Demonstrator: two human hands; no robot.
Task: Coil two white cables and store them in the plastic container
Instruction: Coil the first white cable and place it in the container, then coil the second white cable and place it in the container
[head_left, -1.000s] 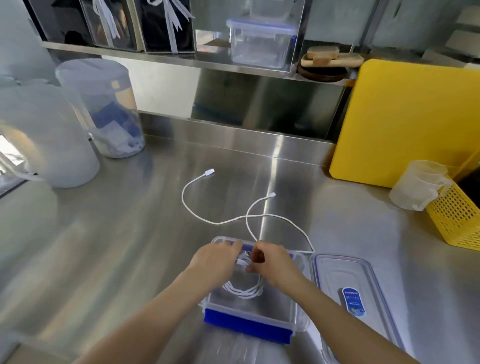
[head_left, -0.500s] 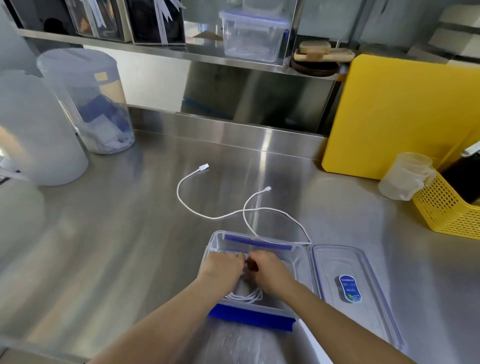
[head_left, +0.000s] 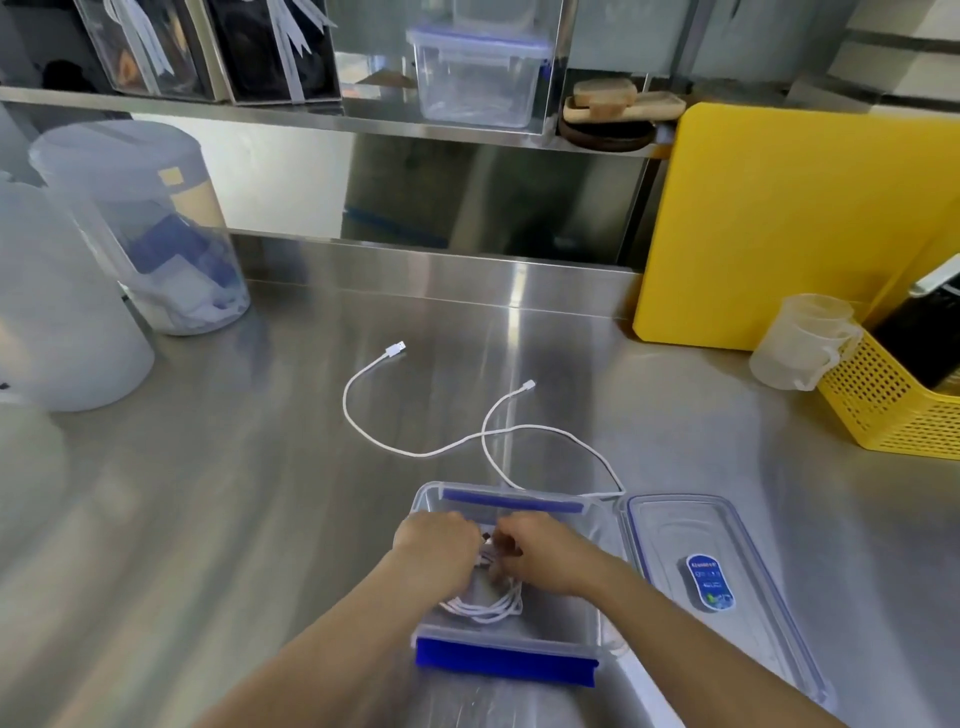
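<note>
Inside the plastic container (head_left: 608, 597), low centre of the head view: coiled cable (head_left: 485, 608), several white loops bunched on the container floor, lower arc visible, upper part hidden under the hands. Left hand (head_left: 439, 545) and right hand (head_left: 540, 553) both down in the container, knuckles nearly touching, fingers curled over the top of the coil. Both look pinched on the bundle where the loops gather; exact finger contact is hidden, so that is a judgement. A small dark bit shows between the two hands, can't tell what.

Second cable (head_left: 415, 449) lies loose on the steel counter (head_left: 208, 493), straight ahead of the hands, beyond the container's far wall. It is uncoiled and runs roughly left-right across the counter, with both plug ends pointing away from the person: USB plug (head_left: 396, 349) far left, smaller plug (head_left: 528, 385) nearer centre. Its near stretch curves down to the container's far right corner, touching or just beside the rim. That near stretch is closer to the right hand; the far USB end sits on the left hand's side.

Lid (head_left: 727, 597) is off, flat on the counter, just beside the container on the right.

Judgement: first cable about stored, second not started. Next reach goes forward over the far wall, right hand best placed for the near stretch.
</note>
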